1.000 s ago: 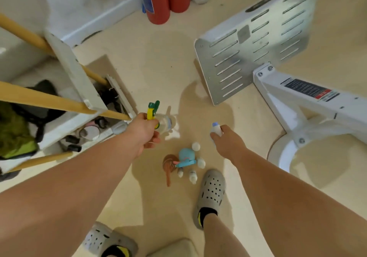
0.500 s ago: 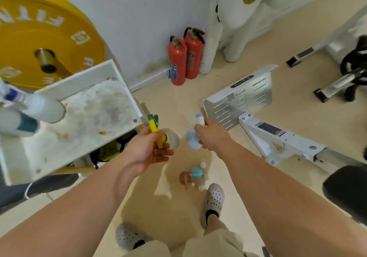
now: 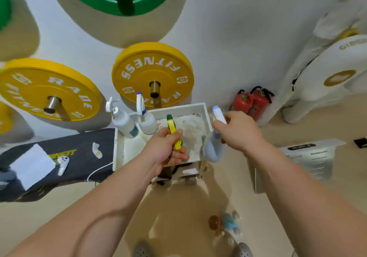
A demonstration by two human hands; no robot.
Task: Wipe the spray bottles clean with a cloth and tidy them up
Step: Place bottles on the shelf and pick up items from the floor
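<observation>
Item: yellow plastic trigger spray bottle point(image 3: 173, 131), green-tipped, is showing above the left hand point(image 3: 166, 153) gripping it.
Item: pale blue translucent spray bottle point(image 3: 213, 151) is hanging below the right hand point(image 3: 238, 131); its white nozzle is blue-tipped.
Item: white square tray point(image 3: 178, 109), beyond both grips, is showing grey mottling.

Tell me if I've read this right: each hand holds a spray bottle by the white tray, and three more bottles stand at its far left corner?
Only two stand at the far left corner of the tray, not three: a white-nozzle bottle and a blue-collar bottle, per the head view. The rest holds: the left hand grips a yellow-trigger bottle, the right hand a pale blue bottle.
</observation>
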